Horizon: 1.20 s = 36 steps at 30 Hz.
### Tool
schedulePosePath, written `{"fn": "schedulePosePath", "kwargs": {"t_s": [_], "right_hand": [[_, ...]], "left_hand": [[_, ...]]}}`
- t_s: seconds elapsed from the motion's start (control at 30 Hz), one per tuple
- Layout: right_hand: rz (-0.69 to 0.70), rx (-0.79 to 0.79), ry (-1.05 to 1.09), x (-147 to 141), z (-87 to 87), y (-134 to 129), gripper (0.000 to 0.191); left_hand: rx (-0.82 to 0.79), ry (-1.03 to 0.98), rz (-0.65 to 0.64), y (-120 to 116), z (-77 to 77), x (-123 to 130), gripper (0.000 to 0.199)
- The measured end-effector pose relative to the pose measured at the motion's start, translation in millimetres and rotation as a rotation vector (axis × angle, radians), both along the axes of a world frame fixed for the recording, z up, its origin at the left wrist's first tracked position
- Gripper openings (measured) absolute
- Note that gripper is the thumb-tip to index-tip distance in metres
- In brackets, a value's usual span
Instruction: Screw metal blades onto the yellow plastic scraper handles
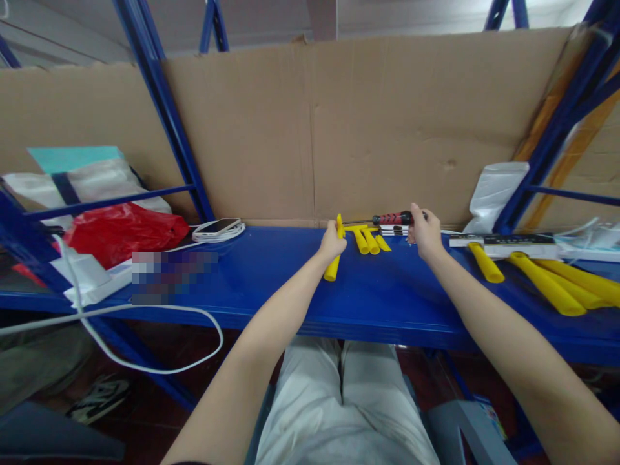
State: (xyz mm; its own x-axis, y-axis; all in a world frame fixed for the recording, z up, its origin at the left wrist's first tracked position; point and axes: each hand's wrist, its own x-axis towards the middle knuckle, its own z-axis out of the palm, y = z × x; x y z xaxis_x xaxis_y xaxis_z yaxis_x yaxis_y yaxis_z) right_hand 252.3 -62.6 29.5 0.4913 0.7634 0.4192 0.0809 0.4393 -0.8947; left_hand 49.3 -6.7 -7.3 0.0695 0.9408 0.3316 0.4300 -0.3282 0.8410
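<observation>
From where I stand, I see the person's left hand (pixel 333 241) closed around a yellow plastic piece (pixel 332 269), which is held nearly upright over the blue bench (pixel 271 278); whether its lower end touches the surface, I cannot tell. The right hand (pixel 426 231) is wrapped around the red-and-black handle of a screwdriver (pixel 393 218), and the thin shaft points left, to the top of this piece; if the tip touches it, I cannot say. I judge the piece to be light and rather stiff, perhaps hollow like a tube, with a smooth skin that may slip a little under turning force. It does not seem fragile. The best hold, I think, is around the upper body, just under the top, with fingers away from the screwdriver's tip. Several smaller-looking yellow pieces (pixel 361 241) lie just beside it, between the two hands and under the shaft, so they could be knocked. More yellow handles (pixel 549 284) lie to the right, near a black-and-white strip (pixel 513 245). Behind everything stands a cardboard wall (pixel 387 129), which limits reaching forward. The phone (pixel 220 225), white cable (pixel 232 234) and red bag (pixel 126 232) are well apart, at left.
</observation>
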Motion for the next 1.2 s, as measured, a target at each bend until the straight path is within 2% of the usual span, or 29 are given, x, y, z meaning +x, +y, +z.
{"fn": "schedulePosePath", "kwargs": {"t_s": [0.2, 0.43, 0.63, 0.83, 1.0, 1.2], "right_hand": [[0.012, 0.024, 0.046, -1.1, 1.2, 0.0, 0.032], [0.000, 0.018, 0.029, 0.5, -1.2, 0.5, 0.045], [0.010, -0.011, 0.096, -3.1, 2.3, -1.0, 0.030], [0.024, -0.033, 0.077, -1.4, 0.0, -0.3, 0.035], [0.053, -0.033, 0.105, 0.3, -1.1, 3.0, 0.031], [0.081, -0.029, 0.089, 0.9, -4.3, 3.3, 0.041]], "left_hand": [[-0.035, 0.008, 0.010, -6.3, 4.9, 0.3, 0.049], [-0.025, -0.008, 0.008, -5.0, 3.5, 0.0, 0.054], [-0.026, -0.004, 0.004, -7.0, 5.6, -0.7, 0.051], [-0.054, -0.001, 0.023, -8.6, 7.7, -0.9, 0.052], [-0.038, -0.002, 0.029, -7.1, 7.3, -1.0, 0.054], [-0.028, -0.011, 0.040, -3.3, 4.5, -1.9, 0.053]]}}
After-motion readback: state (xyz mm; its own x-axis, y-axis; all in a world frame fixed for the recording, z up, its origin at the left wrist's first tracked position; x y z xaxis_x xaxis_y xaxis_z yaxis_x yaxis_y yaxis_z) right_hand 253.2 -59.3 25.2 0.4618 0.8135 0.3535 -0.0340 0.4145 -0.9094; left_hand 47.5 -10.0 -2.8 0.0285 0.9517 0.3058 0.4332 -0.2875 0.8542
